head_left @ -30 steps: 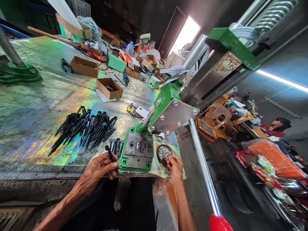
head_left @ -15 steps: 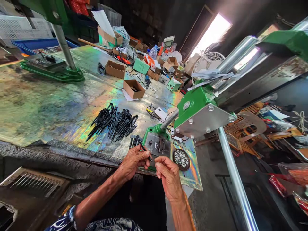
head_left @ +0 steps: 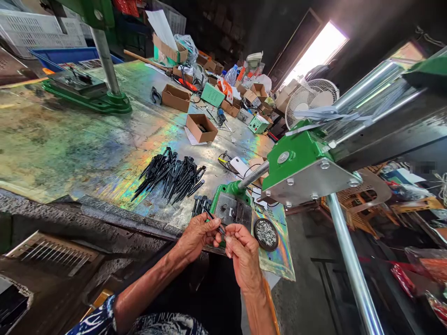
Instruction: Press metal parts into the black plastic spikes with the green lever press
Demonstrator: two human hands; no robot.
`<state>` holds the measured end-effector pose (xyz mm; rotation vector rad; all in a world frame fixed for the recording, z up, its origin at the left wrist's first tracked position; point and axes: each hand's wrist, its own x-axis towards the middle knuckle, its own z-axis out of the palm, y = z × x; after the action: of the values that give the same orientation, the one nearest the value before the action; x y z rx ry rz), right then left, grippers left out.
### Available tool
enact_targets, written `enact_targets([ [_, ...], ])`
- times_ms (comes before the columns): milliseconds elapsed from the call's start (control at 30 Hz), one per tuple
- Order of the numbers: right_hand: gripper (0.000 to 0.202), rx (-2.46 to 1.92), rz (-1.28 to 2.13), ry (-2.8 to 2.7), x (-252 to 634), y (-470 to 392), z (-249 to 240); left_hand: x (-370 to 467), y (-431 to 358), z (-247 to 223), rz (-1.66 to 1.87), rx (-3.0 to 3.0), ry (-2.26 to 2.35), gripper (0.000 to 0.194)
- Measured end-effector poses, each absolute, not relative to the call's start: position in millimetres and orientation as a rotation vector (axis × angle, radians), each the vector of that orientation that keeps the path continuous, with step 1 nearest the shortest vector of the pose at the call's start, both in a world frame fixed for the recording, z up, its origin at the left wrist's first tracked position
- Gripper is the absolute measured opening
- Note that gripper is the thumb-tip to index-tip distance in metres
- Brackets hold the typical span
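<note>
Left hand (head_left: 196, 236) and right hand (head_left: 242, 249): two. Held black stick (head_left: 209, 214): one. Stick heaps on tabletop (head_left: 87, 139): one large heap (head_left: 171, 174), one small heap (head_left: 201, 204); overlapped, cannot count singly. Green presses (head_left: 296, 156): two. Round dish (head_left: 256, 238): one; silver bits (head_left: 266, 232), too many to count. Green metal boxes (head_left: 213, 95): two. Fan (head_left: 310, 100): one. Bottle (head_left: 231, 75): one.

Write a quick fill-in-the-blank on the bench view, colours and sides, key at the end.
1. The left hand holds a slim ____-coloured piece.
2. From the person's viewpoint, the round dish of small silvery bits sits to the ____ of the nearer press base.
3. The fan is coloured ____.

Missing words: black; right; white
</note>
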<state>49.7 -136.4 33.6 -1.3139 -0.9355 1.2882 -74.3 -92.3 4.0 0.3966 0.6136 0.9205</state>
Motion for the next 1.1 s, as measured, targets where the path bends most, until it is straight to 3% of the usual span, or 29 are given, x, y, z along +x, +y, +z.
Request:
enact_targets([
  [367,0.012,-1.435,1.112,-1.078,45,-138,31,-75,-96,4,1.029,0.642,0.694,0.034],
  [667,0.015,-1.331,1.241,-0.953,50,-132,18,-86,-87,9,0.913,0.869,0.636,0.033],
  [1100,0.022,-1.310,1.135,-0.666,58,-116,7,-54,-59,-13,1.007,1.113,0.785,0.025],
])
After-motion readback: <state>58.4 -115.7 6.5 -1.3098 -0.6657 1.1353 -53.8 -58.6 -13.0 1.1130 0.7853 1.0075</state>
